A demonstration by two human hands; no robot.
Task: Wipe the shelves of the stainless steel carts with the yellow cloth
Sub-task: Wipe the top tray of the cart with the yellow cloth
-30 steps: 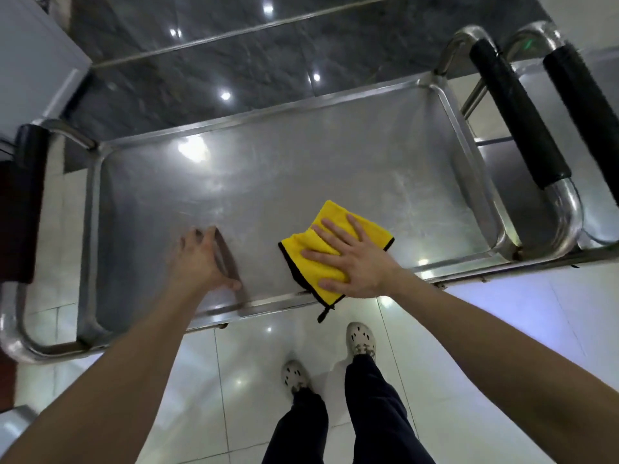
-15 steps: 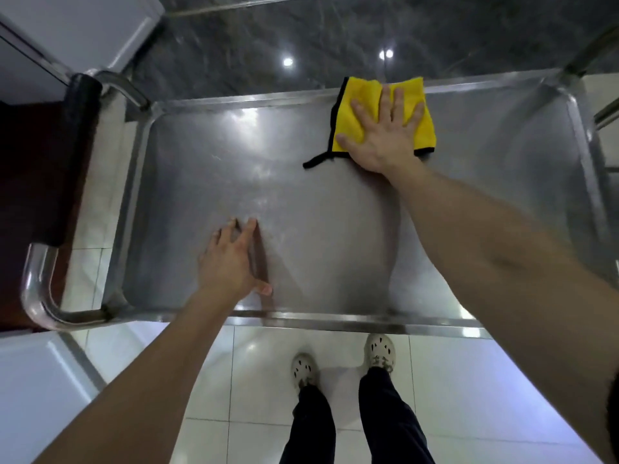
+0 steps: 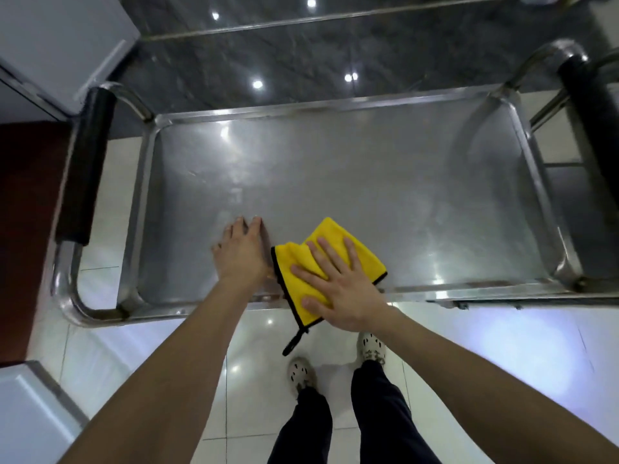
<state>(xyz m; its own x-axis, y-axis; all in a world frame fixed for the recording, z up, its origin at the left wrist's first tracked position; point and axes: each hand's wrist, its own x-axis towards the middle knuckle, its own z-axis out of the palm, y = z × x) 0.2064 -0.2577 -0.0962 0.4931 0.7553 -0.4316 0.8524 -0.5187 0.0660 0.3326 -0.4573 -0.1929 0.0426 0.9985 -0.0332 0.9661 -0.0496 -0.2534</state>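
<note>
The top shelf of a stainless steel cart (image 3: 335,169) fills the middle of the head view. A folded yellow cloth (image 3: 298,272) with black edging lies at the shelf's near rim, one corner and a black loop hanging over the edge. My right hand (image 3: 338,289) presses flat on the cloth with its fingers spread. My left hand (image 3: 241,256) rests flat on the bare shelf just left of the cloth, fingers straight.
Black-padded handles stand at the cart's left end (image 3: 83,169) and right end (image 3: 593,128). A second steel cart (image 3: 569,195) adjoins on the right. A white cabinet (image 3: 57,38) stands far left, dark marble floor (image 3: 301,65) behind, my feet (image 3: 335,363) on white tiles below.
My right hand has pulled the cloth from the shelf's far rim back to the near rim. My left hand has stayed flat on the shelf.
</note>
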